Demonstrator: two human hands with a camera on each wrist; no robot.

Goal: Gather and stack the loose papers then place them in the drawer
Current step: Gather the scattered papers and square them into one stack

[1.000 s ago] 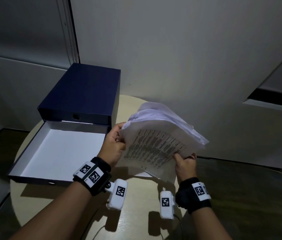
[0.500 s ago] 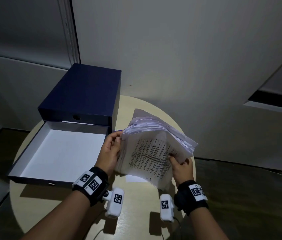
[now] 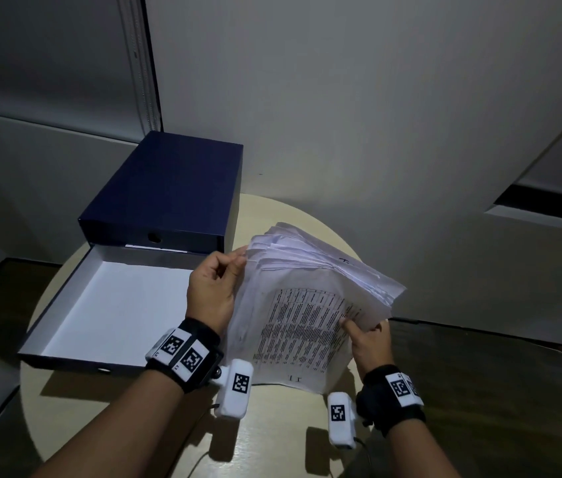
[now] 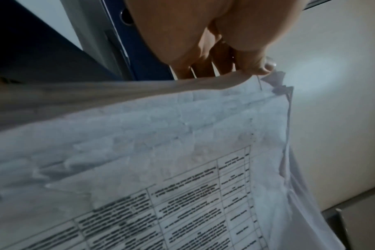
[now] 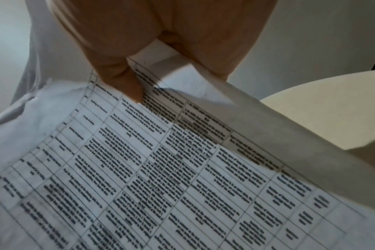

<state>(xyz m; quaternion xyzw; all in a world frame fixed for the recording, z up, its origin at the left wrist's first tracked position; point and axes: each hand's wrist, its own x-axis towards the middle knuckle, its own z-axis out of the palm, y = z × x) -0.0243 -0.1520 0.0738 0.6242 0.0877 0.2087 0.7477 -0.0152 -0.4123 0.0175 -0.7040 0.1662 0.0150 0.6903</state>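
A thick stack of white printed papers (image 3: 307,305) stands tilted on its lower edge on the round table, its sheets fanned at the top. My left hand (image 3: 215,288) grips the stack's left edge, thumb in front and fingers behind, as the left wrist view shows at the papers (image 4: 182,152) and the left hand (image 4: 214,55). My right hand (image 3: 369,339) pinches the right edge, its thumb pressed on the printed grid of the papers (image 5: 161,169) under the right hand (image 5: 139,67). The open drawer (image 3: 76,326), white inside and holding nothing, lies just left of my left hand.
The dark blue box (image 3: 165,188) that the drawer slides from sits at the table's back left against the wall. The round beige table (image 3: 272,443) has bare surface near me. A grey wall (image 3: 341,115) stands close behind.
The stack dropped toward the table and then tilted more upright between both hands, its top edges fanning out. Both hands kept their hold on it.
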